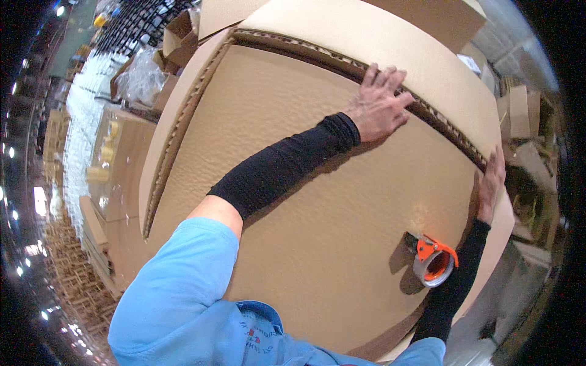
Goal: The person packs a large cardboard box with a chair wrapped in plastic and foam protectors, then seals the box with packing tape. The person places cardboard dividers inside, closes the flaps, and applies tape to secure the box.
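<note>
In front of me lies a large brown cardboard box, its broad flat panel bordered by raised corrugated edges. My left hand reaches across it with fingers spread over the far corrugated edge, touching the pale far flap. At the right corner, my right hand lies against the box's side edge with its fingers stretched out, partly hidden behind the corner. An orange tape dispenser with a roll of tape rests on the panel, beside my right forearm.
Open cartons and clear plastic wrap stand beyond the box at the left. A wrapped stack of cardboard is at the left side. Folded cardboard pieces are piled at the right, above a grey surface.
</note>
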Motion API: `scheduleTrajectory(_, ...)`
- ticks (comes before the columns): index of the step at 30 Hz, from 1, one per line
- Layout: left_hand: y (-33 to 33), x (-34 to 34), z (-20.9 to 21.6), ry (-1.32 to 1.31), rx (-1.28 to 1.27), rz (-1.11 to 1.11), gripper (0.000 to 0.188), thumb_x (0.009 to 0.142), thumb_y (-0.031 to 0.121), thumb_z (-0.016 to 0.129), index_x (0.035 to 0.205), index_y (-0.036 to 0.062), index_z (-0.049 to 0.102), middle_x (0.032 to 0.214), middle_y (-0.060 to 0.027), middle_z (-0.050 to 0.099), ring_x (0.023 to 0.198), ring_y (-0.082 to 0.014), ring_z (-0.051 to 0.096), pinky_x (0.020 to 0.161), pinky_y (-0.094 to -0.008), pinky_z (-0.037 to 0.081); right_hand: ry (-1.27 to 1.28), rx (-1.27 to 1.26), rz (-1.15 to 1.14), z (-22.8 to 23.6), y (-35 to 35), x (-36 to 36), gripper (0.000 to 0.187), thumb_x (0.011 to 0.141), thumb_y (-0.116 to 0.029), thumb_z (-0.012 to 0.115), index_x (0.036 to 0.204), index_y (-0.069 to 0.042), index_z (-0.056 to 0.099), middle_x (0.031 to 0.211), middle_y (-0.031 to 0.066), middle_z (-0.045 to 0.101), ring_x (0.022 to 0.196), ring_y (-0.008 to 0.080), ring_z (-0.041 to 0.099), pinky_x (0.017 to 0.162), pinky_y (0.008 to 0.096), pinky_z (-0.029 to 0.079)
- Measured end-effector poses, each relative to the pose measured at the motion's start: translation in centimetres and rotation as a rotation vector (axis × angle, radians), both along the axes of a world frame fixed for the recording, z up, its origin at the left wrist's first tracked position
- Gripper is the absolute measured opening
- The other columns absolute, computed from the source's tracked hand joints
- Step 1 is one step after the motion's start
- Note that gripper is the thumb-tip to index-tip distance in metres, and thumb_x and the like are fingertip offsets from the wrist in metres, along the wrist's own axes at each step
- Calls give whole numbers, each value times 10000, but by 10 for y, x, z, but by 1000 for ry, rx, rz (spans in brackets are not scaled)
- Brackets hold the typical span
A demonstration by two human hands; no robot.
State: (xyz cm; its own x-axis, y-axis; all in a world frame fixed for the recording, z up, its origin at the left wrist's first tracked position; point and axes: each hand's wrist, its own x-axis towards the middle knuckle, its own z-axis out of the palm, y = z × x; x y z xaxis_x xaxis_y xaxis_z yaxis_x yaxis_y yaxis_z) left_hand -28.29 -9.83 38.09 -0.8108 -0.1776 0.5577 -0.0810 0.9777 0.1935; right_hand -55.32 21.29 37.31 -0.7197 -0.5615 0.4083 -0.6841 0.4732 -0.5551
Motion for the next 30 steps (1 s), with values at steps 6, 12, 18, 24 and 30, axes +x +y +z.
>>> scheduleTrajectory(6, 5, -20, 2, 16, 21, 25, 323, 865, 320, 687, 1110, 110, 694, 1451, -215, 511, 1431, -407, 391, 1183, -615, 249, -820, -539, -137, 68, 111, 69, 830, 1030, -646, 420, 1594, -47, 318, 1637, 193, 335, 1513, 298, 317, 1263, 483, 197)
scheduleTrajectory(12, 1, -33, 10, 167, 8, -161, 148, 874, 194, 676, 990, 112, 718, 1257, -73, 639, 1193, -284, 564, 1032, -491, 384, -1003, -516, -284, 75, 134, 230, 646, 973, -325, 627, 1520, -25, 457, 1460, 142, 557, 1304, 256, 551, 1108, 421, 422)
scheduleTrajectory(18, 3, -35, 22, 60, -12, -253, 155, 879, 228, 752, 827, 82, 758, 1037, 6, 742, 958, -199, 697, 943, -388, 480, -588, -102, -437, 81, 81, 265, 834, 812, -345, 827, 1452, 40, 456, 1400, 216, 569, 1327, 337, 523, 1125, 437, 410)
scheduleTrajectory(24, 22, -21, 34, -196, -55, -223, 372, 940, 365, 685, 886, 0, 736, 1246, -98, 685, 1099, -308, 662, 979, -451, 514, 208, 475, -42, 115, 102, 207, 626, 689, -168, 791, 1271, -4, 628, 1421, 207, 552, 1348, 365, 505, 1113, 490, 420)
scheduleTrajectory(30, 54, 5, 19, -338, -93, -225, 541, 988, 513, 586, 1015, -8, 731, 1611, -231, 361, 1480, -420, 340, 1194, -542, 310, 55, 763, 149, 104, 75, 187, 220, 745, -125, 686, 928, -17, 742, 861, 196, 720, 837, 351, 713, 783, 428, 575)
